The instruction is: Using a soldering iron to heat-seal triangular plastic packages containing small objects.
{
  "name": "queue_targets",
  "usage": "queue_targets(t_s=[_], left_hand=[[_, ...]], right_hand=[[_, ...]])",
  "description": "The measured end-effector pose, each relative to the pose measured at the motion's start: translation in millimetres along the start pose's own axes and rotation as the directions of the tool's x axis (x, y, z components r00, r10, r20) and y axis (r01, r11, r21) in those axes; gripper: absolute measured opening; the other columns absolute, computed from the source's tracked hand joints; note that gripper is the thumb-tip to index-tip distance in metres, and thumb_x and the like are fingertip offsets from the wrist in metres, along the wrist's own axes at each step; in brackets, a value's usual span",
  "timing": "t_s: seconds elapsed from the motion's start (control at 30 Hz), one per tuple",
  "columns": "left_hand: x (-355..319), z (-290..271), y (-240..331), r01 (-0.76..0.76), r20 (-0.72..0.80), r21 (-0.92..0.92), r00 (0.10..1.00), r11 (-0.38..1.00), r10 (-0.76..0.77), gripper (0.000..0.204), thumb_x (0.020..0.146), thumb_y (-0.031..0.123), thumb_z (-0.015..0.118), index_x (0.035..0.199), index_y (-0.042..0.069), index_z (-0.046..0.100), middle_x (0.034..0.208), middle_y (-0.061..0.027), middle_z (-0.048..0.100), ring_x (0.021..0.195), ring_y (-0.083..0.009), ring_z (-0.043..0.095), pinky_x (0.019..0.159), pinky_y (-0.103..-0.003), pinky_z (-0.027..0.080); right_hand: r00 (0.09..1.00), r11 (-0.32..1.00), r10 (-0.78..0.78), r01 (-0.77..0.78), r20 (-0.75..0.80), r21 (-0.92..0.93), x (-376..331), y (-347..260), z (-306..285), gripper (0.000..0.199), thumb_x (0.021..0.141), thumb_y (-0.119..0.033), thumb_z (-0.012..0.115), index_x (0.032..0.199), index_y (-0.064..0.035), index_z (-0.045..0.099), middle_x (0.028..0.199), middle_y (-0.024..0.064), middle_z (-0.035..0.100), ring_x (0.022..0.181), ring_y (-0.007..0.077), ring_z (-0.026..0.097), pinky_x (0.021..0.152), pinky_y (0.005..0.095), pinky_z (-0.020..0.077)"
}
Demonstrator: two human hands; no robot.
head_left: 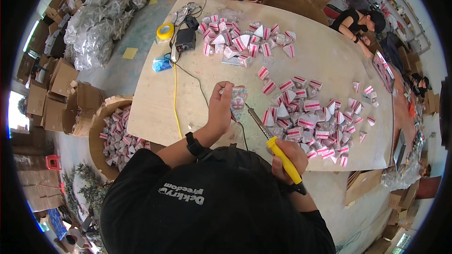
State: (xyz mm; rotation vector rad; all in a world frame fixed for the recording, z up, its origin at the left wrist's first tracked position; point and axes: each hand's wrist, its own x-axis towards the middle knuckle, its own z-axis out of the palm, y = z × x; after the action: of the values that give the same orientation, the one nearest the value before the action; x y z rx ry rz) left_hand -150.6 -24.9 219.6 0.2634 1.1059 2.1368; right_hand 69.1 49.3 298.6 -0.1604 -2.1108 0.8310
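Note:
My left hand [220, 108] is closed on a small clear package with colourful contents [238, 99], held up over the table. My right hand [297, 153] grips a soldering iron by its yellow handle [285, 160]. The iron's metal shaft [260, 123] slants up and left, its tip beside the package's right edge. Whether the tip touches the package I cannot tell. To the right of the iron lies a heap of small wedge-shaped clear packs [306, 121] with pink-and-white labels.
A second heap of packs [240, 42] lies at the table's far side. Yellow tape [165, 31], a black power box [185, 39] and cables are at the far left. A large round carton [98, 129] full of packs stands left. Two people work beyond the table [155, 99].

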Motion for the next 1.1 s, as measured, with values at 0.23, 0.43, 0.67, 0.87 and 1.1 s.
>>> queue_targets(t_s=[0.23, 0.43, 0.67, 0.87, 1.1], left_hand=[[-8, 17, 18, -0.113, 0.027, 0.140, 0.994, 0.984, 0.110, 0.020, 0.101, 0.024, 0.052, 0.110, 0.007, 0.046, 0.114, -0.0115, 0.064, 0.077, -0.0077, 0.059, 0.063, -0.022, 0.049], [-8, 13, 15, -0.133, 0.034, 0.149, 0.991, 0.980, 0.130, 0.020, 0.100, 0.023, 0.053, 0.110, 0.007, 0.045, 0.114, -0.0116, 0.063, 0.077, -0.0084, 0.059, 0.059, -0.022, 0.050], [-13, 16, 25, -0.117, 0.058, 0.183, 0.992, 0.976, 0.108, 0.022, 0.099, 0.023, 0.054, 0.110, 0.007, 0.044, 0.115, -0.0105, 0.062, 0.072, -0.0080, 0.060, 0.046, -0.021, 0.050], [-13, 11, 24, -0.197, 0.099, 0.230, 0.979, 0.953, 0.178, 0.021, 0.098, 0.020, 0.056, 0.109, 0.007, 0.044, 0.116, -0.0103, 0.061, 0.070, -0.0068, 0.058, 0.046, -0.020, 0.048], [-15, 12, 28, -0.183, 0.105, 0.222, 0.981, 0.958, 0.163, 0.021, 0.098, 0.020, 0.057, 0.109, 0.007, 0.045, 0.116, -0.0101, 0.061, 0.071, -0.0063, 0.057, 0.047, -0.020, 0.048]], right_hand=[[0.999, 1.000, -0.010, 0.011, 0.045, -0.022, 4, -1, -1, 0.029, 0.082, -0.015, 0.061, 0.105, 0.0030, 0.063, 0.084, 0.0182, 0.068, 0.068, 0.0298, 0.066, 0.063, 0.0347, 0.0521], [0.999, 1.000, 0.001, 0.000, 0.042, -0.009, 1, -1, 0, 0.029, 0.082, -0.014, 0.062, 0.105, 0.0039, 0.063, 0.084, 0.0189, 0.068, 0.068, 0.0299, 0.066, 0.063, 0.0344, 0.0521], [1.000, 1.000, 0.006, -0.006, 0.028, 0.000, 1, -2, 2, 0.028, 0.083, -0.014, 0.061, 0.105, 0.0042, 0.063, 0.085, 0.0191, 0.068, 0.068, 0.0295, 0.066, 0.063, 0.0339, 0.0522], [1.000, 1.000, 0.017, -0.017, 0.018, 0.009, 2, -3, 5, 0.026, 0.084, -0.014, 0.061, 0.103, 0.0037, 0.063, 0.083, 0.0179, 0.067, 0.067, 0.0287, 0.065, 0.062, 0.0336, 0.0518], [1.000, 0.999, -0.010, 0.009, 0.028, 0.042, 3, -3, 6, 0.025, 0.086, -0.013, 0.061, 0.105, 0.0028, 0.062, 0.078, 0.0158, 0.065, 0.064, 0.0252, 0.064, 0.059, 0.0322, 0.0504]])
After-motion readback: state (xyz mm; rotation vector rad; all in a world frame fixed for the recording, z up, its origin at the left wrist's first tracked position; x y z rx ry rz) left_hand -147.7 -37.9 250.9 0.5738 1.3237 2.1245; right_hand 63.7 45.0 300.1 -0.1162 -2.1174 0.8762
